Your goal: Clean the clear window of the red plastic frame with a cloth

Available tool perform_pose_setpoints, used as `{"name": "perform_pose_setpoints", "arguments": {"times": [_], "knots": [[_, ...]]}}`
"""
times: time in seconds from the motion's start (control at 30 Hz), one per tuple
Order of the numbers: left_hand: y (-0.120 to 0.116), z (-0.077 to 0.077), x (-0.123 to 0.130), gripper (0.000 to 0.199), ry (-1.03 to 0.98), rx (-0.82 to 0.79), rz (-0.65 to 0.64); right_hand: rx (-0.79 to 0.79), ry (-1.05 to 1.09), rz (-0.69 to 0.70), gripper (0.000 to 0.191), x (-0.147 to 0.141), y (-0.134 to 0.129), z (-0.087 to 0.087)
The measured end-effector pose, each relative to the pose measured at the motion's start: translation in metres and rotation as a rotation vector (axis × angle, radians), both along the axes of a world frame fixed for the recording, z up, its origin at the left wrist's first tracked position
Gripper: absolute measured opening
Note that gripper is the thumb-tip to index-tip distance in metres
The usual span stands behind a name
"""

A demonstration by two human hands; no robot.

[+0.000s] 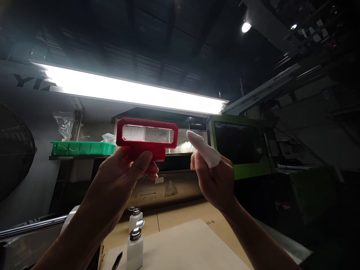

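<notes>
Green plastic tray [81, 149] far left. Left hand [119, 170] clamped on red frame [149, 145] by its lower tab [157, 153], raised below lamp [137, 90]: chamfered corners, rectangular window, long axis near-horizontal, tab down. Right hand [215, 183] curled, one finger under white cloth [203, 146] aimed up-left, clear of frame; can't tell if cloth's gripped.

A strip light [135, 92] glares beneath a dark ceiling [168, 41], near a grey wall [36, 103].
</notes>
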State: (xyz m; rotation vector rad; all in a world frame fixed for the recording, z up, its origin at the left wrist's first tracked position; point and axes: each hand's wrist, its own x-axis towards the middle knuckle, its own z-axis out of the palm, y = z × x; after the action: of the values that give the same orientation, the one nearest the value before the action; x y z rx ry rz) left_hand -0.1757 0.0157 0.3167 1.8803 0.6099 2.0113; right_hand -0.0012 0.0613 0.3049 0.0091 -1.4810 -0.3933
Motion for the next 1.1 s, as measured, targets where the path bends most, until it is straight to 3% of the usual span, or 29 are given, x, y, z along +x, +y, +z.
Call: {"name": "perform_pose_setpoints", "arguments": {"times": [0.17,0.57,0.7,0.9,1.1], "knots": [[0.002,-0.001,-0.001,0.020,0.028,-0.009,-0.004,0.159,-0.019,-0.276,0.013,0.004,0.004,-0.002],[0.003,0.001,-0.004,0.018,0.080,0.016,-0.006,0.289,-0.022,-0.492,0.023,0.006,0.004,0.002],[0.005,-0.001,-0.005,0.017,0.097,0.007,0.013,0.325,-0.043,-0.630,0.030,0.007,-0.004,0.004],[0.001,-0.004,-0.002,0.013,0.128,0.012,0.041,0.338,-0.092,-0.845,0.025,0.005,-0.024,0.010],[-0.001,-0.006,-0.002,0.013,0.142,0.010,0.043,0.306,-0.127,-1.017,0.038,0.005,-0.027,0.021]]}}
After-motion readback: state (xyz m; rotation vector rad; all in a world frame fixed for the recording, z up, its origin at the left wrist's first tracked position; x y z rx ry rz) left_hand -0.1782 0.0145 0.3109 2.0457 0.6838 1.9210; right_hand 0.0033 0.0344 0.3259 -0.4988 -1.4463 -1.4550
